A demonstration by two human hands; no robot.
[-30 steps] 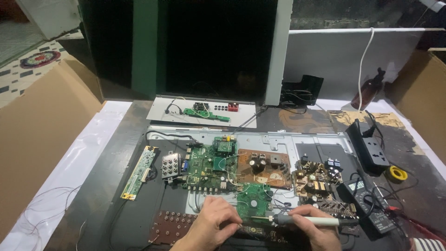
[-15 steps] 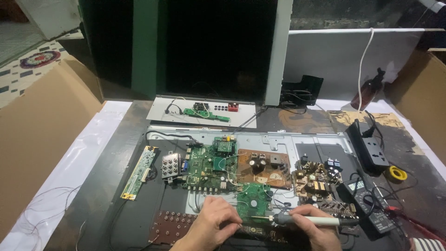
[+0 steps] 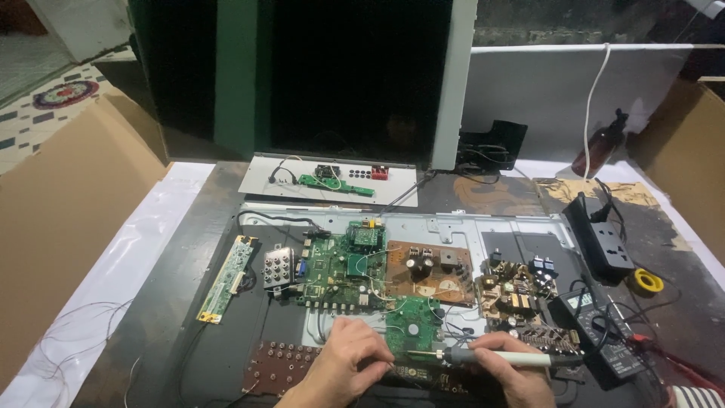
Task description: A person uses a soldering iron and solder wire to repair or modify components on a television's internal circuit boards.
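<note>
- soldering iron lies almost level near the bottom edge of the view, its white handle in the right hand, metal tip pointing left at the lower edge of a small green circuit board.
- right hand's grip is closed around the iron's handle, fingers wrapped over it.
- left hand rests just left of the tip, fingers curled down onto the board's lower left corner; whether it pinches anything cannot be told.
- compared with half a second and a second ago, both hands and the iron sit in the same place; no visible shift.
- larger green board and a brown board lie behind, on the grey metal chassis.
- black multimeter lies right of the iron on the dark surface; a yellow tape roll sits further right.
</note>
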